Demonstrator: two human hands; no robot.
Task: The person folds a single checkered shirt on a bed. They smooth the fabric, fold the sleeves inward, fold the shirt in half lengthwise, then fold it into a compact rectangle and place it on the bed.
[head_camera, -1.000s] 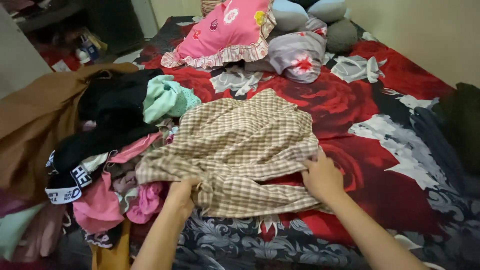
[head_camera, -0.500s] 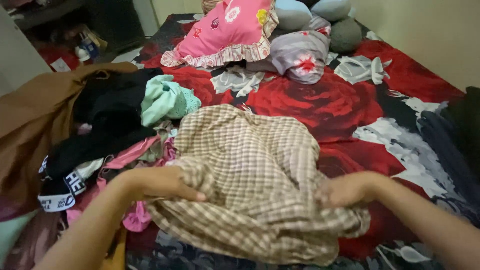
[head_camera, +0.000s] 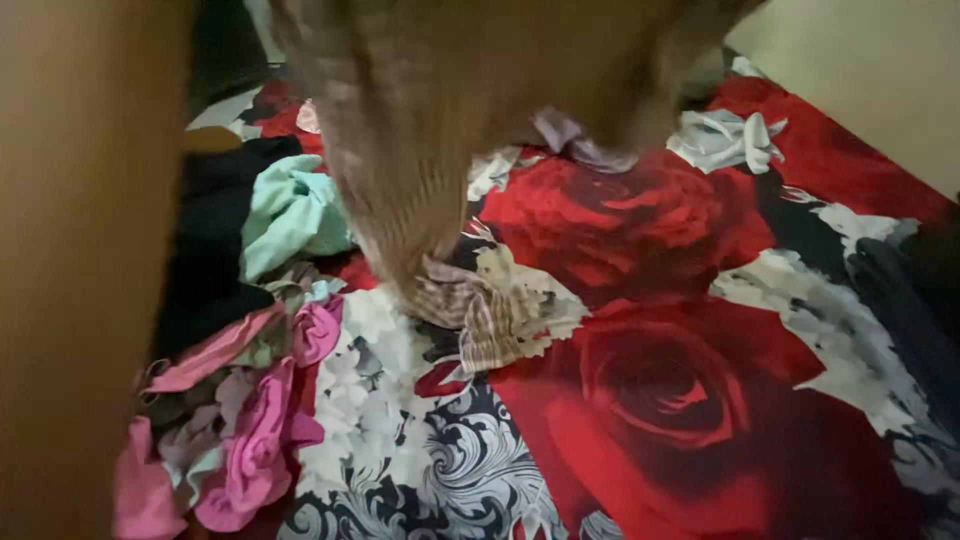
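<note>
Neither hand shows in the head view, so whether they are spread, together or clamped on anything cannot be told. Most of the upper part of the view is filled by the beige checked garment [head_camera: 430, 150], which hangs lifted off the bed and is blurred; its lower end [head_camera: 470, 300] trails down and touches the bedspread [head_camera: 650, 400] near the middle, where the folds of check cloth bunch against a pale flower in the print. That bedspread is printed with big red roses, white blossoms and dark blue scrollwork. Along the left edge a broad out-of-focus brown mass [head_camera: 80, 270] covers the view from top to bottom; what it is cannot be told for sure. Just right of it lies a pile of clothes: a black piece [head_camera: 215, 240] at the back, a mint-green piece [head_camera: 290, 210] beside the hanging garment, and pink pieces [head_camera: 265, 430] nearest the camera, tangled with some greyish cloth. A bit of lilac fabric [head_camera: 570, 140] peeks out beneath the lifted garment's right side. At the upper right a pale wall [head_camera: 860, 70] runs along the bed, and something dark [head_camera: 920, 300] lies on the bed's right edge.
</note>
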